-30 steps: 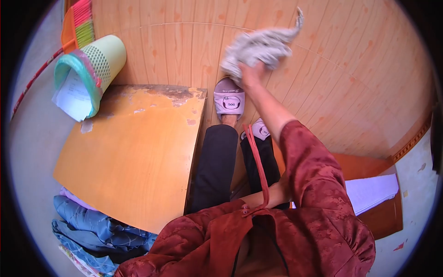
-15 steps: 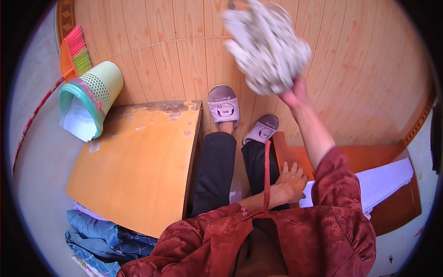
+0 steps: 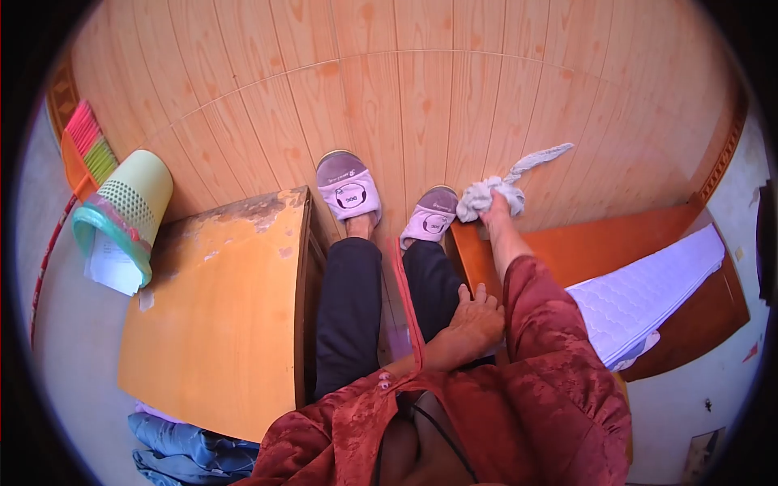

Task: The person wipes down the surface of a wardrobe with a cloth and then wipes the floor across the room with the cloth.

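Note:
My right hand [image 3: 498,215] grips a bunched greyish-white rag [image 3: 486,198] low over the wood-plank floor, beside the slipper on the right. One twisted end of the rag trails up and to the right. My left hand [image 3: 474,321] lies across my right leg, fingers stretched and apart, with nothing in it. Its fingertips are close to the reddish-brown wooden furniture [image 3: 559,251]; whether they touch it I cannot tell. A purple slipper [image 3: 348,194] is on each foot.
At left stands a worn yellow wooden cabinet [image 3: 219,316], with a light green waste bin [image 3: 146,186] and a broom [image 3: 91,138] beyond it. Blue folded fabric [image 3: 190,445] is at lower left. A white quilted pad [image 3: 648,296] lies on the brown wood at right.
My right hand has brought the rag down and closer, from far ahead to beside the right slipper. The rag looks more bunched, with one end trailing. My left hand stays near my leg.

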Demonstrator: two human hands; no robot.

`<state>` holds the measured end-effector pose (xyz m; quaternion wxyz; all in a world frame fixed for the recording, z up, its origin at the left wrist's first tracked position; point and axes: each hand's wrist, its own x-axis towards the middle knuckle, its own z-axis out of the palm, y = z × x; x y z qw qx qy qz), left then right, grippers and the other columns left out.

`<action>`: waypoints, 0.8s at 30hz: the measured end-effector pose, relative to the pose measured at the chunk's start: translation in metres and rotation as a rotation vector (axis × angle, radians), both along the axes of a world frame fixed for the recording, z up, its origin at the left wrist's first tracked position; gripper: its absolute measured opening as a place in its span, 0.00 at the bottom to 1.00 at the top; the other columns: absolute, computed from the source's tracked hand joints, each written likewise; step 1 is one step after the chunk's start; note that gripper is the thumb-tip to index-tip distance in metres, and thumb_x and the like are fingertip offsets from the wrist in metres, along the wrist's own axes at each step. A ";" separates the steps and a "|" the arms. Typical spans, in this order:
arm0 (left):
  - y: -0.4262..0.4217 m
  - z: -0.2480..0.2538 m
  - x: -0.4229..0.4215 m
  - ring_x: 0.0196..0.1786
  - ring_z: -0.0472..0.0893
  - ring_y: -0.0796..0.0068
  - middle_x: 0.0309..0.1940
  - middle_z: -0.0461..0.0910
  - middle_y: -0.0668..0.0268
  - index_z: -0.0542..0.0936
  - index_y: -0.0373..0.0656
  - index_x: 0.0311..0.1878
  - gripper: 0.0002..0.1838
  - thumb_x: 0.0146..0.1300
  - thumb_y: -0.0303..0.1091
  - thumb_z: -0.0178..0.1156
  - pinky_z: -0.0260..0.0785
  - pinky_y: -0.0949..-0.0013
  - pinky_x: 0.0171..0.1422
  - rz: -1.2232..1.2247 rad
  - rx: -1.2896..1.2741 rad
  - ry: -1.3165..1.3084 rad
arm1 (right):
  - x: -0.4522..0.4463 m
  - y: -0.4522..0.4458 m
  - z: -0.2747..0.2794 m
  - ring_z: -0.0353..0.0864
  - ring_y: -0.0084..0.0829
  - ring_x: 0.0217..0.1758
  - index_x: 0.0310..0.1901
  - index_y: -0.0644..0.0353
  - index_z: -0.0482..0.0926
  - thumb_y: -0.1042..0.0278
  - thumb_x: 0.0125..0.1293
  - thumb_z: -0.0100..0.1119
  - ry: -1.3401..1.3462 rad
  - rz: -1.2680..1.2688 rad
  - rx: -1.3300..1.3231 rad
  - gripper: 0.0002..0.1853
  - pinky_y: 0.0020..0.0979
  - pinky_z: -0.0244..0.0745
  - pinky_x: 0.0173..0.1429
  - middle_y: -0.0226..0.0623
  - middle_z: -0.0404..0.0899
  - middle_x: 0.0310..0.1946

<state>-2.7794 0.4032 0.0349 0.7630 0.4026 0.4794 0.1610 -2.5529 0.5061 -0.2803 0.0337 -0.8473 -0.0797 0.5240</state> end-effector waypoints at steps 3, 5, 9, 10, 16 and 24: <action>0.006 0.004 -0.009 0.69 0.60 0.42 0.56 0.71 0.48 0.75 0.37 0.53 0.26 0.57 0.47 0.60 0.47 0.34 0.69 0.032 0.002 -0.003 | -0.084 0.048 -0.010 0.80 0.42 0.50 0.63 0.62 0.63 0.69 0.59 0.57 -0.414 0.073 0.431 0.29 0.46 0.81 0.45 0.45 0.73 0.55; 0.010 0.006 -0.014 0.69 0.60 0.42 0.56 0.70 0.47 0.74 0.38 0.53 0.27 0.57 0.49 0.61 0.48 0.35 0.69 0.023 0.007 -0.015 | -0.150 0.097 0.013 0.79 0.42 0.50 0.66 0.65 0.58 0.71 0.55 0.60 -0.286 0.169 0.561 0.35 0.43 0.81 0.43 0.45 0.73 0.56; 0.012 0.005 -0.015 0.68 0.60 0.42 0.56 0.70 0.47 0.74 0.37 0.54 0.29 0.56 0.49 0.62 0.48 0.35 0.69 0.070 0.019 0.012 | -0.283 0.146 0.031 0.75 0.42 0.57 0.64 0.67 0.59 0.74 0.52 0.61 -0.135 0.699 0.713 0.36 0.37 0.75 0.55 0.48 0.71 0.58; 0.013 0.005 -0.015 0.69 0.59 0.42 0.56 0.70 0.47 0.74 0.37 0.54 0.29 0.56 0.49 0.63 0.49 0.35 0.69 0.070 0.015 0.013 | -0.304 0.147 -0.004 0.74 0.40 0.57 0.62 0.66 0.62 0.76 0.51 0.59 -0.093 0.691 0.844 0.34 0.35 0.71 0.60 0.47 0.72 0.56; 0.012 0.003 0.000 0.66 0.62 0.44 0.53 0.72 0.48 0.75 0.39 0.49 0.26 0.53 0.47 0.66 0.50 0.33 0.67 0.159 0.050 0.099 | -0.406 0.160 -0.003 0.79 0.33 0.49 0.56 0.60 0.71 0.72 0.53 0.61 0.748 0.544 0.601 0.25 0.38 0.75 0.55 0.37 0.78 0.48; 0.029 0.008 -0.010 0.70 0.57 0.45 0.59 0.67 0.48 0.70 0.38 0.59 0.33 0.56 0.50 0.63 0.50 0.38 0.70 -0.041 0.000 0.015 | -0.235 0.138 0.105 0.70 0.37 0.64 0.63 0.65 0.64 0.67 0.62 0.46 0.865 0.096 0.320 0.26 0.43 0.65 0.68 0.39 0.70 0.62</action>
